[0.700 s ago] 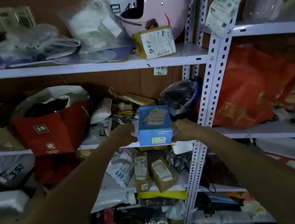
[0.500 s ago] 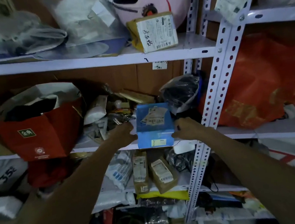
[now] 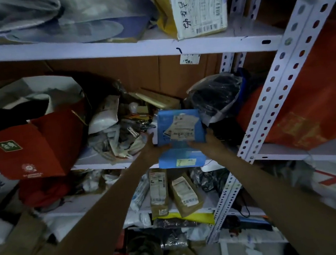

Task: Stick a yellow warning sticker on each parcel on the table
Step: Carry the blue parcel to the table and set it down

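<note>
**Item: blue boxed parcel, two-hand hold at the middle shelf**

Your left hand (image 3: 151,146) presses flat against the parcel's left side and your right hand (image 3: 206,141) against its right; the fingers of both are closed onto the box, clamping it between them.

The blue parcel (image 3: 180,138) sits at the front edge of the middle shelf (image 3: 94,162), its near face overhanging the lip. A white shipping label (image 3: 181,128) lies on top; a small yellowish sticker (image 3: 186,162) shows on the front face, though the dim view leaves its printing unreadable.

Handling, judged: a rigid carton with square, undented corners, probably light. The smooth printed skin may slip, so keep your palms on opposite sides, low.

Neighbours: a dark plastic bag (image 3: 215,96) touches its right rear; a red paper bag (image 3: 29,146) stands well apart on the left.
</note>
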Demonstrator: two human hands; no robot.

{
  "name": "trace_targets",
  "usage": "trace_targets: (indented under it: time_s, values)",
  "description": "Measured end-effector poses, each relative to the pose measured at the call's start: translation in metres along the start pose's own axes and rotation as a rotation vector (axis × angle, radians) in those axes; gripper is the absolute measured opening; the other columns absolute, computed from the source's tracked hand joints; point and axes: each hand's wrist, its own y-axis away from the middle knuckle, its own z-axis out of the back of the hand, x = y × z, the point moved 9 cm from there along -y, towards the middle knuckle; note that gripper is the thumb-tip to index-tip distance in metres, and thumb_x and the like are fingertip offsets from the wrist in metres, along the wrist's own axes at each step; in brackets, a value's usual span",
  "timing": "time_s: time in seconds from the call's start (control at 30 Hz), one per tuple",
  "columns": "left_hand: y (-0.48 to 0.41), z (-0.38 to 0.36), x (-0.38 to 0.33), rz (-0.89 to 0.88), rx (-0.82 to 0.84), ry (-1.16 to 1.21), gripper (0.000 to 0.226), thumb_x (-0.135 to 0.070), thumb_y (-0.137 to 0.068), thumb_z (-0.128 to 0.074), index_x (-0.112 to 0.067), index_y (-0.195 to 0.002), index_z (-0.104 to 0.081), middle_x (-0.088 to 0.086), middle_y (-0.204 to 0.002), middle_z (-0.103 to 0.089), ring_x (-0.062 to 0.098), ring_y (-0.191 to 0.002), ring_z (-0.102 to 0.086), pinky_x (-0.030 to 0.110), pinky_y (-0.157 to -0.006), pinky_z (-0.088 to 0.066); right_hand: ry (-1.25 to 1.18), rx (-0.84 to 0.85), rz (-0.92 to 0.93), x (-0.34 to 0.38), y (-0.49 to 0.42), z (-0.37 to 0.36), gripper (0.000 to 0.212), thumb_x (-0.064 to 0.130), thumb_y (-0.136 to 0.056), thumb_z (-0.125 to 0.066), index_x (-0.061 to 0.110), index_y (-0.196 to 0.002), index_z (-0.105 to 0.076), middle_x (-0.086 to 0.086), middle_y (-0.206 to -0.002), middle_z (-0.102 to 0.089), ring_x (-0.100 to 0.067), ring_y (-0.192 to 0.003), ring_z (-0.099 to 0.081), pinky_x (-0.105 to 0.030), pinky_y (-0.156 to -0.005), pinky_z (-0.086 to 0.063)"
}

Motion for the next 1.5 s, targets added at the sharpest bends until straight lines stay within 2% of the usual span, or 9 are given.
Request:
trace_targets:
  time_s: [0.13, 0.27, 0.37, 0.53, 0.83, 1.07, 1.17, 1.27, 1.5]
  values:
    - [0.007, -0.002, 0.003, -0.023, 0.041, 0.048, 0.069, 0.008, -0.088, -0.057, -0.017, -0.145, -0.029, 0.019, -0.137, -0.052, 0.015, -0.084, -0.062, 0.027, -0.073, -0.053, -0.197, 0.057, 0.002, -0.003, 0.009, -0.007, 0.069, -0.003, -0.088, -0.063, 0.012, -0.146, -0.029, -0.008, -0.135, -0.051, -0.023, -0.119, -0.052, -0.017, -0.068, -0.055]
    - [0.011, -0.005, 0.01, -0.073, 0.163, 0.048, 0.09, 0.02, -0.083, -0.055, -0.026, -0.15, -0.015, 0.011, -0.141, -0.047, 0.031, -0.121, -0.053, 0.033, -0.08, -0.055, -0.123, 0.089, 0.009, -0.002, 0.018, -0.009, 0.088, -0.009, -0.077, -0.073, 0.016, -0.147, -0.026, -0.006, -0.139, -0.049, -0.025, -0.129, -0.048, -0.043, -0.1, -0.049]
    - [0.01, 0.003, 0.012, -0.105, 0.179, 0.05, 0.09, 0.018, -0.085, -0.053, -0.023, -0.152, -0.008, 0.009, -0.145, -0.041, 0.031, -0.13, -0.045, 0.04, -0.092, -0.047, -0.146, 0.067, 0.026, 0.004, 0.031, -0.017, 0.085, -0.01, -0.082, -0.067, 0.017, -0.148, -0.02, -0.003, -0.137, -0.045, -0.02, -0.127, -0.045, -0.037, -0.099, -0.047]
    - [-0.002, 0.019, 0.008, -0.227, 0.323, -0.046, 0.088, 0.015, -0.084, -0.057, -0.016, -0.152, -0.011, 0.01, -0.144, -0.043, 0.028, -0.127, -0.048, 0.02, -0.076, -0.057, -0.194, -0.057, 0.093, 0.008, 0.062, -0.034, 0.095, 0.0, -0.084, -0.07, 0.029, -0.153, -0.011, 0.006, -0.145, -0.041, -0.015, -0.13, -0.046, -0.036, -0.101, -0.049]
    - [0.05, -0.013, 0.0, -0.333, 0.615, -0.242, 0.072, -0.003, -0.088, -0.064, -0.037, -0.14, -0.028, -0.012, -0.124, -0.053, 0.013, -0.113, -0.053, 0.033, -0.092, -0.047, -0.278, -0.448, 0.097, 0.01, 0.174, -0.031, 0.09, -0.007, -0.087, -0.063, 0.027, -0.153, -0.012, 0.008, -0.133, -0.049, -0.005, -0.113, -0.057, -0.022, -0.082, -0.057]
    - [0.148, -0.127, 0.017, -0.361, 0.919, -0.283, 0.08, 0.002, -0.084, -0.065, -0.026, -0.148, -0.026, -0.011, -0.121, -0.05, 0.01, -0.109, -0.051, 0.006, -0.063, -0.046, -0.243, -0.844, -0.03, -0.032, 0.33, 0.017, 0.09, -0.001, -0.084, -0.069, 0.023, -0.153, -0.015, -0.004, -0.139, -0.049, -0.021, -0.121, -0.054, -0.03, -0.089, -0.057]
    - [0.21, -0.192, 0.034, -0.356, 1.098, -0.289, 0.083, 0.0, -0.082, -0.069, -0.027, -0.147, -0.027, -0.01, -0.114, -0.054, 0.014, -0.107, -0.055, 0.015, -0.071, -0.046, -0.298, -1.088, -0.087, -0.056, 0.422, 0.038, 0.078, 0.009, -0.087, -0.069, 0.024, -0.15, -0.026, -0.002, -0.136, -0.054, -0.019, -0.118, -0.058, -0.031, -0.091, -0.056]
    - [0.288, -0.257, 0.057, -0.373, 1.294, -0.313, 0.085, 0.001, -0.08, -0.07, -0.027, -0.148, -0.029, -0.009, -0.114, -0.058, 0.002, -0.096, -0.056, 0.012, -0.069, -0.049, -0.286, -1.329, -0.108, -0.071, 0.522, 0.05, 0.053, 0.005, -0.09, -0.064, 0.025, -0.132, -0.039, 0.009, -0.113, -0.061, -0.01, -0.095, -0.063, -0.018, -0.07, -0.058]
    - [0.503, -0.371, 0.129, -0.36, 1.742, -0.339, 0.091, 0.001, -0.081, -0.069, -0.03, -0.151, -0.021, -0.008, -0.122, -0.06, 0.011, -0.108, -0.059, 0.027, -0.087, -0.051, -0.297, -1.719, -0.185, -0.11, 0.754, 0.034, 0.069, 0.0, -0.086, -0.067, 0.028, -0.141, -0.034, 0.006, -0.118, -0.064, -0.014, -0.103, -0.066, -0.025, -0.074, -0.059]
